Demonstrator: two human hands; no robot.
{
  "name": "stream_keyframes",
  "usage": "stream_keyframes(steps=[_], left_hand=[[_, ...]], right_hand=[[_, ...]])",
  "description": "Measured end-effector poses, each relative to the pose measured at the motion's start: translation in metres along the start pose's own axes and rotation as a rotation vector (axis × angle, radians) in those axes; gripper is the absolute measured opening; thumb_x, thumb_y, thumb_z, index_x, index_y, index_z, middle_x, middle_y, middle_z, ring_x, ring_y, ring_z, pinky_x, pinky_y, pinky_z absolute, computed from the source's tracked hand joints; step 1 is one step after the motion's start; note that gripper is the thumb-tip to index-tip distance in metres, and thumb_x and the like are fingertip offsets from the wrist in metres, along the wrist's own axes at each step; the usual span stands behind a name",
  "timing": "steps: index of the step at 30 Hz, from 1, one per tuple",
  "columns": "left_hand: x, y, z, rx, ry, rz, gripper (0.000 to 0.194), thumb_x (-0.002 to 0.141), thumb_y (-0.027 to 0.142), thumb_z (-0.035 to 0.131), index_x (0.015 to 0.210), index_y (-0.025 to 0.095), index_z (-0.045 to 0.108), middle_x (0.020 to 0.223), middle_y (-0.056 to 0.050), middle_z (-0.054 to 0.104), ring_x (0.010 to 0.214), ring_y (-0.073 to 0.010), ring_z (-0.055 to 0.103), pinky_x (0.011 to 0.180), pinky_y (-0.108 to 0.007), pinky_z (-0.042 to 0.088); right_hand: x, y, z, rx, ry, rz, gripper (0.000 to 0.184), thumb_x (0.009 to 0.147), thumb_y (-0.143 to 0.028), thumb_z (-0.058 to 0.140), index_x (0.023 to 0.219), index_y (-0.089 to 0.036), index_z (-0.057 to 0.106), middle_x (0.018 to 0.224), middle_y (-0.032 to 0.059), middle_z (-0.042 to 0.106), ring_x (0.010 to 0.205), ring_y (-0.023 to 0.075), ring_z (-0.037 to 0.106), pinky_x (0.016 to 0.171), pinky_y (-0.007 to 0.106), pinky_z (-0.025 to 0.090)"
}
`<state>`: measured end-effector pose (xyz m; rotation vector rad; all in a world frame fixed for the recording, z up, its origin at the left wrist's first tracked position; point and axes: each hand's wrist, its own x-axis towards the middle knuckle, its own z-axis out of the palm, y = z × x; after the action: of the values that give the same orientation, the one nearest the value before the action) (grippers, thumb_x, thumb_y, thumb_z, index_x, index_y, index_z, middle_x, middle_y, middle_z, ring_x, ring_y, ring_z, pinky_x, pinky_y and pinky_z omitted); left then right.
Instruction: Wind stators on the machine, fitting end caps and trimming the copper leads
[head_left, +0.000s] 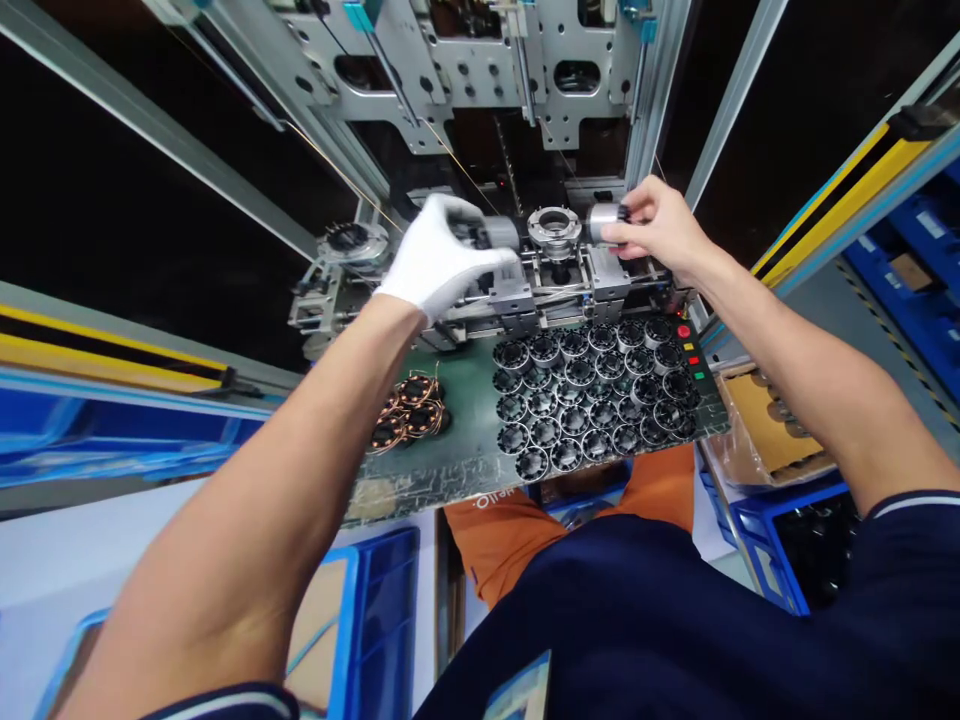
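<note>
My left hand (442, 255), in a white glove, curves its fingers and thumb around a grey cylindrical stator core (501, 232) with a dark end. It is slightly blurred. My bare right hand (660, 225) pinches a second stator core (604, 222), silver-sided, by its black end. Between the two cores stands the machine's round metal ring holder (555, 228). Below the hands, several rows of stator cores (574, 420) with black inserts stand on the green work surface (469, 445). Several copper-wound stators (412, 410) sit to their left.
Thin wires run down from the machine's upper metal plate (487, 80). Another ring holder (354, 240) is at the left. Coloured buttons (688, 347) line the surface's right edge. A cardboard box (772, 425) is at the right, and a blue crate (382, 620) stands below.
</note>
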<state>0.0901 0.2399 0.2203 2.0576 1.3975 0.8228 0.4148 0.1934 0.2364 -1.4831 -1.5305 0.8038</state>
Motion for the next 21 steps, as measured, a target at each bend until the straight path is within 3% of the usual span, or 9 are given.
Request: stream_keyframes(steps=[3,7,11,13,16,18,21], left_hand=[[-0.002,0.001,-0.003,-0.277,0.085,0.009,0.083,0.083,0.058,0.087,0.154,0.034,0.051,0.158,-0.006,0.069,0.131,-0.0332,0.074,0.102,-0.06,0.069],[-0.004,0.006,-0.012,-0.198,0.123,0.188,0.066,0.086,0.049,0.085,0.142,0.023,0.061,0.149,-0.01,0.074,0.132,-0.0324,0.073,0.121,-0.062,0.061],[-0.006,0.008,-0.017,-0.084,0.148,0.231,0.089,0.084,0.049,0.091,0.158,0.016,0.055,0.167,-0.011,0.066,0.149,-0.0314,0.065,0.136,-0.056,0.05],[-0.009,0.006,-0.011,0.02,0.128,0.207,0.088,0.086,0.048,0.089,0.162,0.018,0.057,0.169,-0.006,0.067,0.155,-0.0307,0.061,0.141,-0.054,0.043],[-0.013,0.0,0.007,0.129,0.074,0.115,0.073,0.087,0.053,0.085,0.149,0.018,0.071,0.154,-0.009,0.078,0.146,-0.0351,0.066,0.133,-0.058,0.049],[-0.014,-0.006,0.017,0.131,0.05,0.099,0.074,0.082,0.058,0.087,0.144,0.019,0.075,0.148,-0.011,0.08,0.143,-0.0373,0.068,0.129,-0.06,0.052],[-0.012,-0.015,0.024,0.076,0.084,0.116,0.08,0.079,0.067,0.085,0.143,0.021,0.073,0.15,-0.008,0.079,0.145,-0.034,0.066,0.131,-0.061,0.048]], right_hand=[[-0.007,0.005,-0.003,0.226,0.006,0.0,0.061,0.08,-0.046,0.093,0.13,-0.03,0.06,0.108,-0.0002,0.073,0.105,0.0263,0.076,0.1,0.052,0.071],[-0.014,0.013,-0.008,-0.055,0.016,-0.089,0.046,0.086,-0.048,0.082,0.126,-0.027,0.073,0.109,0.0033,0.074,0.106,0.0281,0.072,0.104,0.054,0.068],[-0.022,0.016,-0.008,-0.314,0.089,-0.226,0.076,0.081,-0.048,0.092,0.149,-0.024,0.068,0.12,0.0065,0.077,0.098,0.0261,0.074,0.097,0.048,0.069],[-0.026,0.016,-0.004,-0.376,0.12,-0.263,0.076,0.082,-0.046,0.09,0.151,-0.022,0.068,0.126,0.0084,0.078,0.1,0.0271,0.075,0.096,0.048,0.069],[-0.026,0.014,0.005,-0.464,0.109,-0.222,0.058,0.082,-0.043,0.089,0.134,-0.019,0.077,0.117,0.0093,0.08,0.103,0.0307,0.076,0.101,0.053,0.067],[-0.023,0.012,0.008,-0.506,0.06,-0.198,0.057,0.079,-0.041,0.093,0.129,-0.019,0.079,0.114,0.0093,0.081,0.103,0.0326,0.076,0.105,0.056,0.065],[-0.016,0.009,0.007,-0.522,0.055,-0.19,0.059,0.08,-0.042,0.093,0.132,-0.019,0.078,0.115,0.01,0.081,0.106,0.0349,0.076,0.107,0.058,0.063]])
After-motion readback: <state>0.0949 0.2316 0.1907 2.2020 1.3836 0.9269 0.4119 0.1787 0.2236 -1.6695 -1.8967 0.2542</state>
